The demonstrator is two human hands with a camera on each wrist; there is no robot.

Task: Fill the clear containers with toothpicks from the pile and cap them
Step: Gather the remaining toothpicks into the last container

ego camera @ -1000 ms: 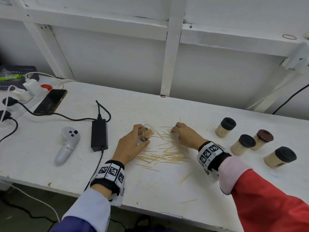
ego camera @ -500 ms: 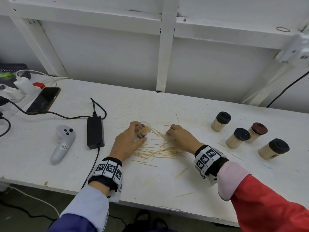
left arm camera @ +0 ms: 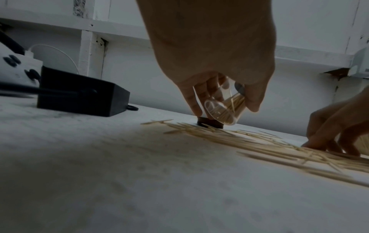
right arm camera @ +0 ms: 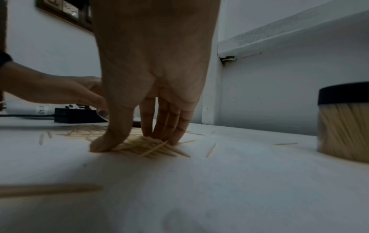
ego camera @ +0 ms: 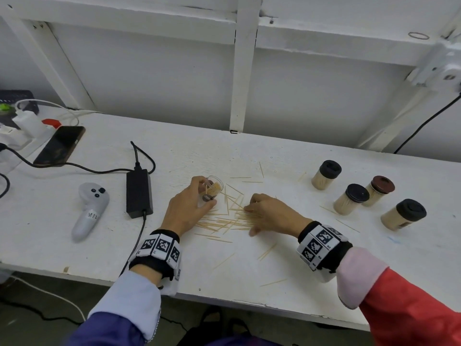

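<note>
My left hand (ego camera: 205, 192) grips a clear container (ego camera: 215, 186), tilted with its mouth toward the right and partly filled with toothpicks. In the left wrist view the container (left arm camera: 221, 108) hangs just above a dark cap (left arm camera: 209, 122) that lies on the table. The toothpick pile (ego camera: 224, 221) is spread between my hands. My right hand (ego camera: 249, 220) rests on the pile's right side. The right wrist view shows my right hand (right arm camera: 135, 144) with thumb and fairly straight fingers pressing the table on either side of a bunch of toothpicks (right arm camera: 151, 146).
Several filled, capped containers (ego camera: 350, 198) stand at the right, one close to my right wrist (right arm camera: 343, 123). A black power adapter (ego camera: 139, 193) with cable, a white controller (ego camera: 89, 209) and a phone (ego camera: 59, 146) lie at the left. Stray toothpicks lie toward the table's front edge (ego camera: 249, 302).
My right hand has slid a little toward me over the pile and its thumb now sits on the table. My left hand keeps the tilted container in the same place.
</note>
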